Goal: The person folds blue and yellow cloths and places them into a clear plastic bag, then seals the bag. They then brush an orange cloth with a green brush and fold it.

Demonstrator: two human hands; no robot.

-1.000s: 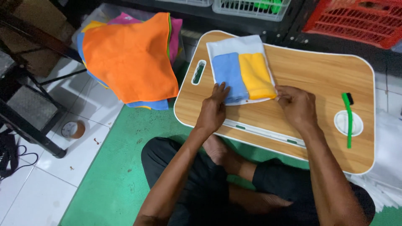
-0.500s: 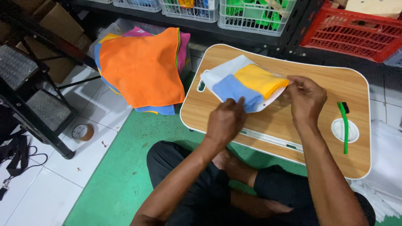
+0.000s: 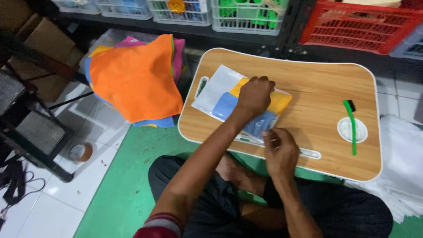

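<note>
At the far left, on the floor beside the counter [image 3: 308, 88], a heap of loose cloths is lying with an orange cloth [image 3: 136, 81] spread on top and pink, yellow and blue edges showing beneath it, likely a stock kept within reach. A roll of tape [image 3: 80, 152] is sitting on the white floor tiles below that heap.

On the counter's left end, near its handle slot, a clear plastic bag [image 3: 218, 86] is lying flat with folded yellow and blue cloths [image 3: 224, 105] inside or partly inside it; how far in they sit cannot be told. The left hand [image 3: 254, 94] is pressing down on the top of the bundle, fingers curled and closed over it, apparently pinning it so that it is not sliding on the smooth wood. The right hand [image 3: 280, 152] is working at the bundle's near corner by the counter's front edge, fingers pinched together on what looks like the bag's edge or the blue cloth; which one is unclear.

Toward the counter's right end, a green brush [image 3: 351, 128] with a dark head is lying across a round white recess, well apart from both hands.

Behind the counter, a shelf is carrying white wire baskets [image 3: 246, 20] with green items and a red crate [image 3: 357, 26]. Off the right edge, a stack of white sheets [image 3: 403, 163] is resting on the floor.
</note>
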